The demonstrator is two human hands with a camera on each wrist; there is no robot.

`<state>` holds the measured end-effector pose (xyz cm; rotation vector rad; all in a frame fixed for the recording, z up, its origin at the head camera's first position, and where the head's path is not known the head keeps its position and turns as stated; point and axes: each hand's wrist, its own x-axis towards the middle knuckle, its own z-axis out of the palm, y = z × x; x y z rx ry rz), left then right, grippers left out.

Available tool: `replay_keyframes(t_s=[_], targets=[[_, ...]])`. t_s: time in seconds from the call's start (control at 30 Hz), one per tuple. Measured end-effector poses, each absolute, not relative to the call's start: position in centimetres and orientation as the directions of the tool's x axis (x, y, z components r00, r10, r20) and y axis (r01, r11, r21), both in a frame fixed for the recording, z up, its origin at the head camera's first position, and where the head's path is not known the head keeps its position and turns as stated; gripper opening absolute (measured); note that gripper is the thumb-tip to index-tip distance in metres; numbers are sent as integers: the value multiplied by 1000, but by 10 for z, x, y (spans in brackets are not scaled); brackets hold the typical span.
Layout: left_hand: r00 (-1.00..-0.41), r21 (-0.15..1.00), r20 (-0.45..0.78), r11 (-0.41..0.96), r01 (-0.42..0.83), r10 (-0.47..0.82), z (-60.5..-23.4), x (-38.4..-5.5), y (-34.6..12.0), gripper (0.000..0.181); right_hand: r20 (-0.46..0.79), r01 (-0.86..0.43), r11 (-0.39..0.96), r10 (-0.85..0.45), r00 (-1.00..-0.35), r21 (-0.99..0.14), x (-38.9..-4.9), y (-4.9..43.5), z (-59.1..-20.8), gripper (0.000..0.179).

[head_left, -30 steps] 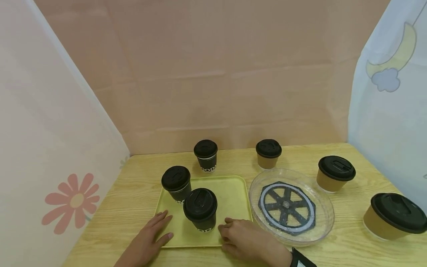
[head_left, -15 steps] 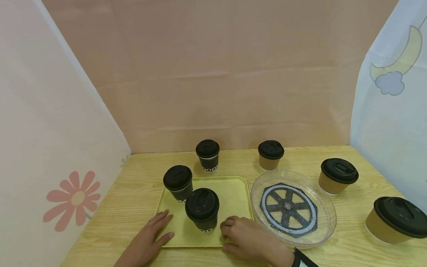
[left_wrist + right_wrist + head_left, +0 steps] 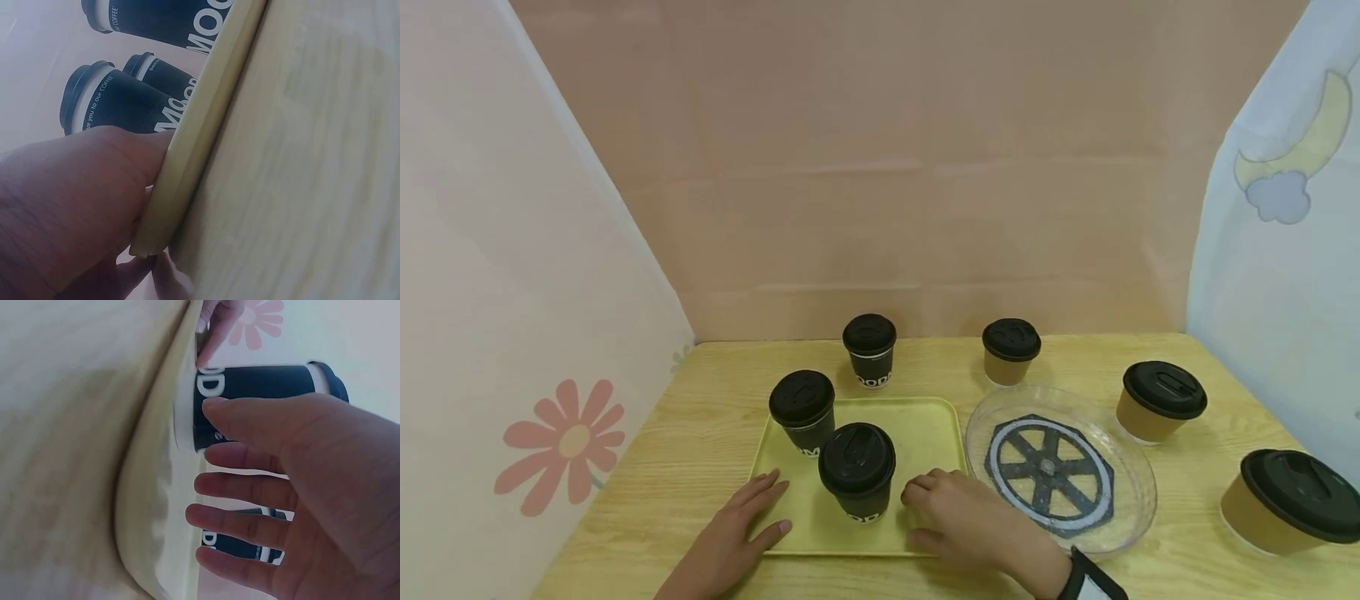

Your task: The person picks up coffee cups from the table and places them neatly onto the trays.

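Note:
Splayed over the front left corner of a yellow tray (image 3: 925,421), my left hand (image 3: 730,537) touches its rim with fairly straight fingers and thumb. My right hand (image 3: 966,517) hovers over the tray's front right part, palm toward a black paper cup (image 3: 861,502) with a black lid. In the right wrist view its fingers (image 3: 247,490) are extended, with the thumb overlapping the cup in the picture; contact cannot be told. A second black cup (image 3: 811,435) stands at the tray's left side. Both cups are upright.
Behind the tray stands another black cup (image 3: 871,367). A clear round dish (image 3: 1138,500) with a dark wheel pattern sits right of it. Brown lidded cups stand around the dish: one behind (image 3: 1006,368), one right (image 3: 1146,417), one larger tub (image 3: 1262,517).
My right hand has risen off the tray's front right rim and moved slightly forward, its fingers straightening. The left hand stays on the corner. The head view has shifted a little.

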<state>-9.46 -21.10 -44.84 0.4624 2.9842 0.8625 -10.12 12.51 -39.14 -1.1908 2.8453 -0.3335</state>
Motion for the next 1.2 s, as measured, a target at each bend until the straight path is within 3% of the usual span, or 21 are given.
replay_keyframes(t_s=[0.33, 0.6, 0.93, 1.2], targets=[[-960, 528, 81, 805, 270, 269, -451, -94, -214, 55, 124, -673, 718, -663, -739, -174, -112, 136, -374, 29], [-959, 529, 99, 803, 276, 265, -450, -94, -212, 53, 216, -678, 727, -649, -729, -106, -122, 143, -369, 30], [-948, 494, 163, 809, 319, 274, -452, -94, -210, 50, 259, -696, 715, -661, -704, -67, -136, 147, -362, 26], [-943, 488, 188, 807, 333, 275, -452, -93, -210, 50, 247, -679, 732, -649, -720, -58, -145, 148, -360, 32]])
